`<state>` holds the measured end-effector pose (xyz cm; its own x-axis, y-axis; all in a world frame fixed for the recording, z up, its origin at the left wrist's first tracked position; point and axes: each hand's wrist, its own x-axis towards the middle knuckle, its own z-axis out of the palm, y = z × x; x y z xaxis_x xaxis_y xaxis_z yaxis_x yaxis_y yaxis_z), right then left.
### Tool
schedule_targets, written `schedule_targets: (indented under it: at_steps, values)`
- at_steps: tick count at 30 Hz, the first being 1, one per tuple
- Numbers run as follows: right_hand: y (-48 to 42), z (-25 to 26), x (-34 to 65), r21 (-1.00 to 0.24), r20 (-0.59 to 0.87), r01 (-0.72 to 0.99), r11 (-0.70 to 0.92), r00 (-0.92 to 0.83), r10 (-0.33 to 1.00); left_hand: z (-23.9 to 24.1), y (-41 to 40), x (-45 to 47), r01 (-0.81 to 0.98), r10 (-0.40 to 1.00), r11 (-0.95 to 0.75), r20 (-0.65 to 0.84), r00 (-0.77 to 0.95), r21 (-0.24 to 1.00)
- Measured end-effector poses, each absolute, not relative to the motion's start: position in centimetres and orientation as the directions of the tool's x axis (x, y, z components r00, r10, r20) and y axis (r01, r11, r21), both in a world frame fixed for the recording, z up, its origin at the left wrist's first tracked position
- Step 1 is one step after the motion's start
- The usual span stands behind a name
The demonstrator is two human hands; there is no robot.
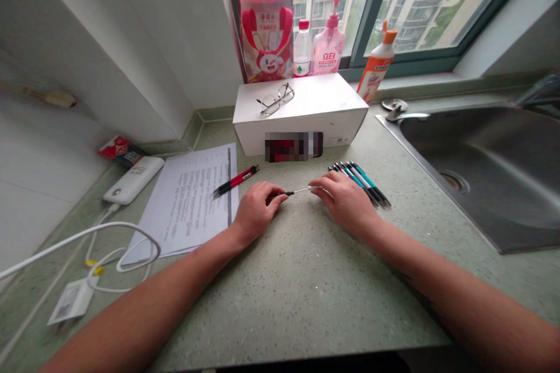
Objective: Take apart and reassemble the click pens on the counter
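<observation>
My left hand (256,210) rests on the green speckled counter (306,280), fingers closed around the dark end of a thin pen (298,191). My right hand (345,198) pinches the pen's white end, so the pen spans the gap between both hands. Just behind my right hand lies a row of several pens (365,182) with black, teal and white barrels. Two red and black pens (236,180) lie to the left, on the edge of a printed sheet (192,198).
A white box (301,113) with glasses (276,99) on top stands behind the hands. Bottles (328,46) and a red bag (265,29) line the windowsill. A steel sink (490,169) is at right. A power bank (135,179) and white cable (109,239) lie at left.
</observation>
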<state>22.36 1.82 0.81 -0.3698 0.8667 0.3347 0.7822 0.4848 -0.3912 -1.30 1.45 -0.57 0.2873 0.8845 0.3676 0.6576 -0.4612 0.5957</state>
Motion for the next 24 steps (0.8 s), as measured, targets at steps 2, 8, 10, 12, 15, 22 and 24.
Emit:
schedule_targets:
  at_steps: [2, 8, 10, 12, 15, 22, 24]
  values:
    - [2.1, 0.7, 22.6, -0.324, 0.356, 0.807, 0.495, -0.381, 0.854, -0.6, 1.5, -1.2, 0.693, 0.883, -0.465, 0.34, 0.323, 0.551]
    - [2.5, 0.0, 23.3, -0.306, 0.427, 0.848, 0.433, -0.284, 0.858, -0.7, 1.8, -1.6, 0.727, 0.902, -0.4, 0.381, 0.203, 0.558]
    - [2.5, 0.0, 23.4, -0.353, 0.458, 0.839, 0.415, -0.232, 0.858, -0.8, 2.0, -1.8, 0.736, 0.901, -0.383, 0.4, 0.165, 0.559]
    - [2.4, 0.1, 23.3, -0.338, 0.483, 0.83, 0.444, -0.252, 0.839, -0.8, 2.1, -2.0, 0.75, 0.904, -0.378, 0.392, 0.172, 0.543]
    - [2.0, 0.6, 22.9, -0.204, 0.491, 0.816, 0.541, -0.392, 0.778, -0.7, 2.0, -1.8, 0.774, 0.9, -0.404, 0.362, 0.242, 0.488]
    - [1.3, 0.7, 21.8, 0.054, 0.384, 0.706, 0.706, -0.668, 0.638, -0.8, 1.5, -1.4, 0.787, 0.868, -0.473, 0.362, 0.34, 0.396]
    - [1.3, 0.8, 21.8, 0.071, 0.377, 0.702, 0.708, -0.676, 0.633, -0.8, 1.6, -1.5, 0.787, 0.87, -0.471, 0.355, 0.342, 0.398]
